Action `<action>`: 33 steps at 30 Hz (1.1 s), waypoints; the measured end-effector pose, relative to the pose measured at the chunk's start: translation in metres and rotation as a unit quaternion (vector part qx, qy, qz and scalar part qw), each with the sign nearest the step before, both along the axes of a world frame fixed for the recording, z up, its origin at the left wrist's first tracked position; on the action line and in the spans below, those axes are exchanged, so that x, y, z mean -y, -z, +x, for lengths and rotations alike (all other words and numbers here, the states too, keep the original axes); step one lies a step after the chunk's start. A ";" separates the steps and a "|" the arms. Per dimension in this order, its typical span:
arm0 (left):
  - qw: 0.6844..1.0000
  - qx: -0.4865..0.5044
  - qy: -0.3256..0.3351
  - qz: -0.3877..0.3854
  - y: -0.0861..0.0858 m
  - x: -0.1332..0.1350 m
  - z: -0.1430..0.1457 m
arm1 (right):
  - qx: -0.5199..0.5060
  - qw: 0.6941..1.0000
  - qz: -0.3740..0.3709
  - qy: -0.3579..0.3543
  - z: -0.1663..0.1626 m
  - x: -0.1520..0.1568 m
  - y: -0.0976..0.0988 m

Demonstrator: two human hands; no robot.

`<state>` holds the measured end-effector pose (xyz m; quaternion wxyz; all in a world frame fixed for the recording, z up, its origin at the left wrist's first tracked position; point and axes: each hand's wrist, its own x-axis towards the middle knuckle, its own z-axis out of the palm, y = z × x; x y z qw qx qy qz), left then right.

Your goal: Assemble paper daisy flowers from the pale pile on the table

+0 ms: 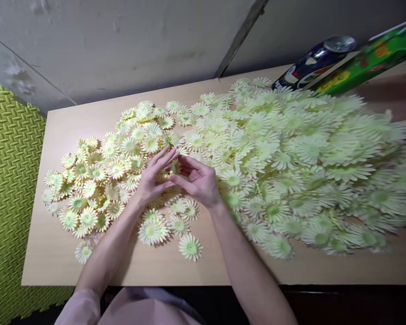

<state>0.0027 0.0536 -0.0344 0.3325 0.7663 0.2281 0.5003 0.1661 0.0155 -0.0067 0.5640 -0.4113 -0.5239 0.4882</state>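
My left hand (154, 177) and my right hand (199, 181) meet over the middle of the table, fingertips close together. A pale yellow-green artificial flower (174, 167) is pinched between them, seen partly edge-on and half hidden by the fingers. Under and left of my left hand spreads a heap of small daisy-like flower heads (96, 173) with green centres and purple-tinged petal tips. Beyond my right hand lies a much bigger pile of larger flower heads (311, 151). Nearer my body, a few loose flower heads (190, 247) rest between my forearms.
The light wooden table (54, 253) stands against a grey wall (122, 49). At the back right a dark drink can (314, 63) and a green carton (368, 63) stand behind the large pile. Yellow-green foam matting (11, 189) lies past the table's left edge.
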 end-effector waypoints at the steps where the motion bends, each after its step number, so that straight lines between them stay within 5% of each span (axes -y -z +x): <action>1: 1.000 -0.006 -0.007 0.013 -0.001 0.000 0.000 | -0.006 1.000 -0.002 0.012 0.001 0.000 0.000; 8: 1.000 0.007 -0.003 0.009 -0.006 0.000 0.002 | -0.055 0.992 -0.020 0.110 0.009 -0.007 0.005; 24: 1.000 0.010 -0.012 0.020 -0.007 0.000 0.001 | -0.118 0.988 -0.073 0.061 0.005 -0.008 0.009; 33: 0.998 0.036 -0.047 0.003 -0.003 0.001 0.001 | -0.012 0.993 -0.017 0.117 0.006 -0.008 0.006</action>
